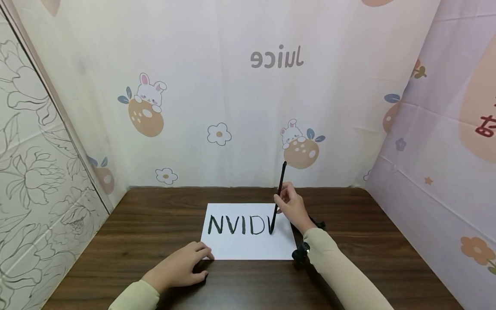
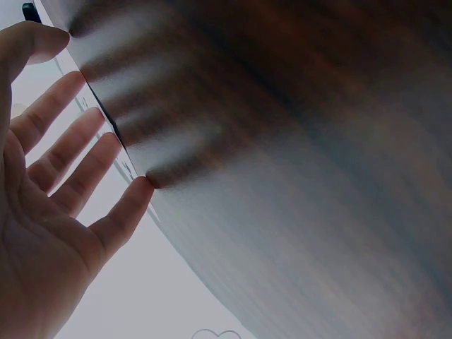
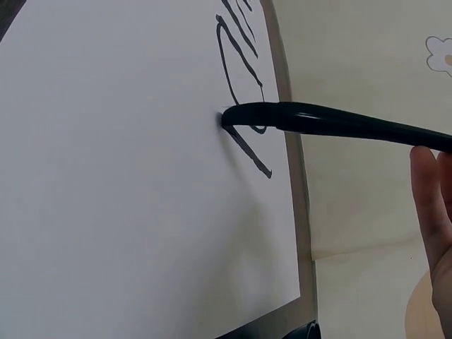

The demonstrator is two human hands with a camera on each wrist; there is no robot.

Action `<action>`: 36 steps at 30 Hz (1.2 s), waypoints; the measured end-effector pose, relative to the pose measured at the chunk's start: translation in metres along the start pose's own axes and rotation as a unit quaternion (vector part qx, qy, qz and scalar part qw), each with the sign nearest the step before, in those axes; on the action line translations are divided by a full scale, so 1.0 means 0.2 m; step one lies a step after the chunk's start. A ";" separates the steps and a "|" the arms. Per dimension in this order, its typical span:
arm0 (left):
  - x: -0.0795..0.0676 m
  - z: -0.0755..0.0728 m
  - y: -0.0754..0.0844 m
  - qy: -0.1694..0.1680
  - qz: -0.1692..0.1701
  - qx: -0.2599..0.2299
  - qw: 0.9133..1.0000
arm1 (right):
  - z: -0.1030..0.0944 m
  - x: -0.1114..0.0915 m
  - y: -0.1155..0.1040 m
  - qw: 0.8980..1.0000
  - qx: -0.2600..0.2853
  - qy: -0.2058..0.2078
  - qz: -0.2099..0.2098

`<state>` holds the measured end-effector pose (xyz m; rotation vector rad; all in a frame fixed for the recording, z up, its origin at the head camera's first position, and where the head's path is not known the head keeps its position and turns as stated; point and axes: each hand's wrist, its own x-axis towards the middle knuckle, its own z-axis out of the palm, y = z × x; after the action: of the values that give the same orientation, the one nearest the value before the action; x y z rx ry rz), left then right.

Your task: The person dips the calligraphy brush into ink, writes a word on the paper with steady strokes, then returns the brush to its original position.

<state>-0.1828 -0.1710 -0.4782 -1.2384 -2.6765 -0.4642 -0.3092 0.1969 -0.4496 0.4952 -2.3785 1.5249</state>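
A black brush pen (image 1: pixel 281 177) leans in my right hand (image 1: pixel 293 206), pinched between thumb and fingers well above its tip. Its tip meets a white sheet of paper (image 1: pixel 248 248) at the lower end of a short slanted stroke. To the left of that stroke stand the black letters NVID. In the right wrist view, the dark brush pen (image 3: pixel 339 121) crosses the sheet, its tip on the ink line. My left hand (image 1: pixel 182 265) rests at the sheet's lower left corner. The left wrist view shows its fingers (image 2: pixel 78 187) spread, fingertips on the tabletop and paper edge.
The dark wooden table (image 1: pixel 348 215) runs back to a pale printed curtain (image 1: pixel 193 86), with more printed cloth on both sides. A small black device (image 1: pixel 300 253) sits at my right wrist, beside the sheet's lower right corner.
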 end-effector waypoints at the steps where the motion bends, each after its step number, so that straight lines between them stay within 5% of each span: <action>1: 0.00 0.00 0.00 -0.001 0.000 -0.001 1.000 | 0.00 0.00 0.00 1.000 -0.001 -0.001 0.003; 22: 0.00 0.00 0.00 0.003 0.005 0.000 1.000 | -0.04 -0.02 -0.02 1.000 0.015 -0.013 0.006; 30: 0.00 0.00 0.00 -0.001 0.001 -0.003 1.000 | -0.10 -0.03 -0.22 1.000 0.020 0.010 -0.021; 36: 0.00 -0.01 0.00 -0.011 -0.006 -0.008 1.000 | -0.12 -0.03 -0.24 0.998 0.015 0.042 -0.044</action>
<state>-0.1821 -0.1708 -0.4766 -1.2378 -2.7052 -0.4771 -0.2824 0.2014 -0.4028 0.5248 -2.2444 1.5143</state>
